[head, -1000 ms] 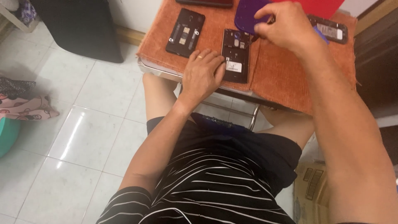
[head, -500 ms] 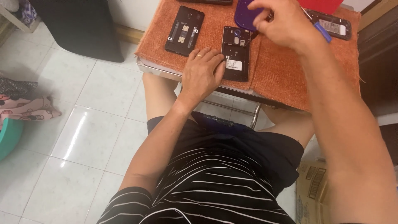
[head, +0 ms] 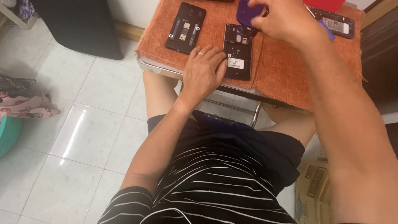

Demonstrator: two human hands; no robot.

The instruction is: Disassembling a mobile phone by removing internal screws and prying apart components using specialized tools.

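Note:
My left hand (head: 204, 71) lies flat on the orange cloth (head: 282, 70), its fingertips touching the left edge of an opened black phone (head: 238, 52) with its back removed. A ring shows on one finger. My right hand (head: 286, 20) hovers above the phone's top end and grips a purple back cover (head: 247, 11), tilted over the phone. A second opened black phone (head: 186, 28) lies to the left on the cloth. A third opened phone (head: 336, 23) lies at the right, partly hidden by my right wrist.
The cloth covers a small table with a metal frame (head: 257, 114) over my knees. A red object (head: 327, 4) sits at the top edge. White tiled floor (head: 83, 124) spreads to the left, with patterned fabric (head: 20, 101), a green tub (head: 6, 135) and a dark panel (head: 78, 25). A cardboard box (head: 311, 186) stands lower right.
My right hand has brought the purple cover down and left toward the middle phone. The view has tilted slightly. My left hand has stayed beside the phone.

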